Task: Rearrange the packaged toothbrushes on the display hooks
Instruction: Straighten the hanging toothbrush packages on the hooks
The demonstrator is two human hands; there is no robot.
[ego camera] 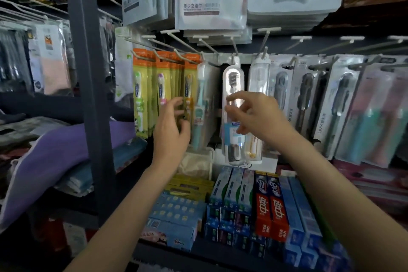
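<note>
Reaching up toward the middle of the hook rail, both hands sit in front of the hanging toothbrush packs with nothing held. The left hand (171,126) has its fingers loosely spread, their tips near the orange-and-yellow carded toothbrush packs (164,86) and just beside the teal-handled toothbrush in a clear blister pack (199,104). The right hand (254,115) hovers with thumb and forefinger apart in front of the tall clear plastic tube case holding a dark-bristled toothbrush (233,95), which hangs from a white wire display hook (235,47); whether any fingertip touches the case is hard to tell through the blur.

The step in hand looks like choosing and taking hold of a pack, probably the clear case. The next move would call for closing the fingers on its sides, then lifting it up and outward so its hang hole slides off the hook's upturned end.

Counted: three front-facing orange-carded rows, one teal blister pack, and two clear tube cases, the second clear tube case (258,99) holding a pale brush. To the right hang at least three grey-carded dark toothbrush packs (305,97), too blurred for a firm count.
</note>
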